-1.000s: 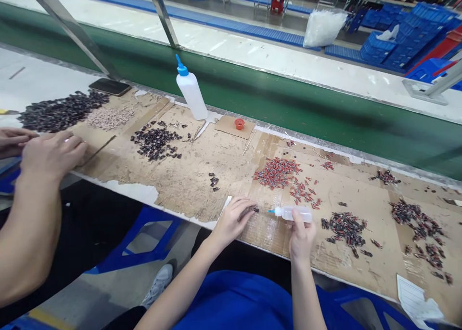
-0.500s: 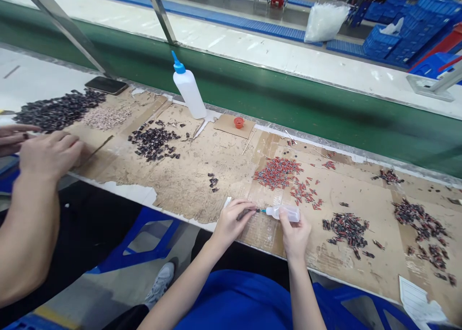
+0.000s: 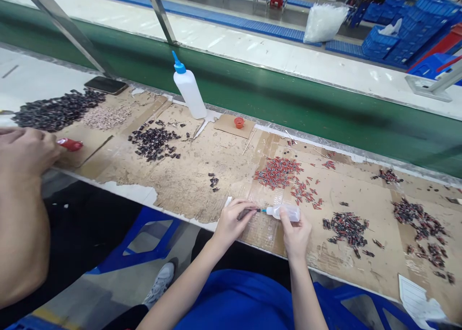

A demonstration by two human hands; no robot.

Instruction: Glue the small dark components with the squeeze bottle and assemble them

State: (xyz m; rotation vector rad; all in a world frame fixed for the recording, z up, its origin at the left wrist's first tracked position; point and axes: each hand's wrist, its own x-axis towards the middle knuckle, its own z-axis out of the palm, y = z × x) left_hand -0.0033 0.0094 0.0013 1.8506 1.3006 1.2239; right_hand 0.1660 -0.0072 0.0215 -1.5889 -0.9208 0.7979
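Left hand (image 3: 232,219) closed on a small black part (image 3: 258,210), right hand (image 3: 296,232) around a translucent squeeze bottle (image 3: 292,212), blue nozzle (image 3: 264,210) at the part, over the cardboard-covered counter (image 3: 135,191), near red-and-grey pieces (image 3: 276,172).

Bright, even light; softer far background

Cool white light, seemingly from overhead, fills the view; pale glare streaks the white ledge (image 3: 224,48) at 12 o'clock, glints run down the metal post (image 3: 159,12) at 11, and clear tape (image 3: 265,233) at 5 catches a faint sheen; the green panel (image 3: 252,94) carries darker bands of shade; the floor (image 3: 182,267) at 7 is dimmer; wide-angle stretch swells the co-worker's forearm (image 3: 21,233) between 8 and 9; blue crates (image 3: 407,31) at 2 look soft; the small bottle (image 3: 291,211) at 4 reads fairly clear, while the dark piece (image 3: 258,209) by its tip is too small to resolve.
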